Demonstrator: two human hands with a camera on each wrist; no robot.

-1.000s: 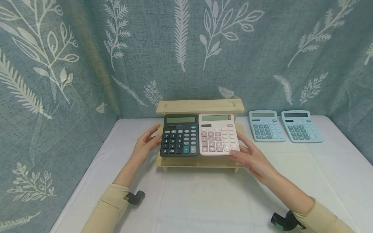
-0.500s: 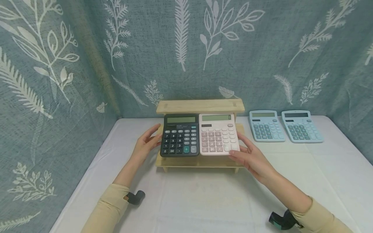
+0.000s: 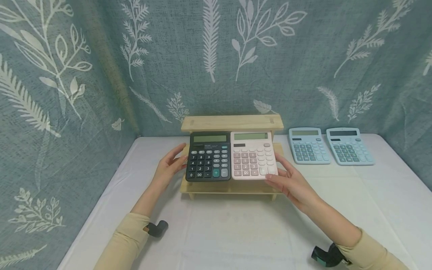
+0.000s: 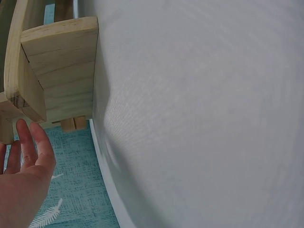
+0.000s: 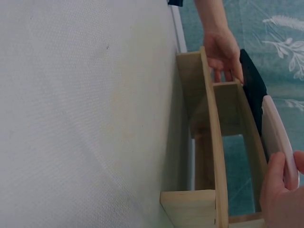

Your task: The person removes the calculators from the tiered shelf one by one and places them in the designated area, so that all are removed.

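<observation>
A black calculator and a pale pink calculator lean side by side on a small wooden rack. My right hand pinches the pink one at its lower right corner, thumb on the front and fingers along the side and behind. In the right wrist view, that hand holds the pink calculator by its edge. My left hand is at the left side of the black calculator, fingers loosely extended. The left wrist view shows those fingertips right at the rack's end.
Two light blue calculators, one beside the other, lie on the white-covered table right of the rack. A blue-green leaf-patterned cloth hangs behind and at the sides. Dark wrist mounts stick out from both sleeves.
</observation>
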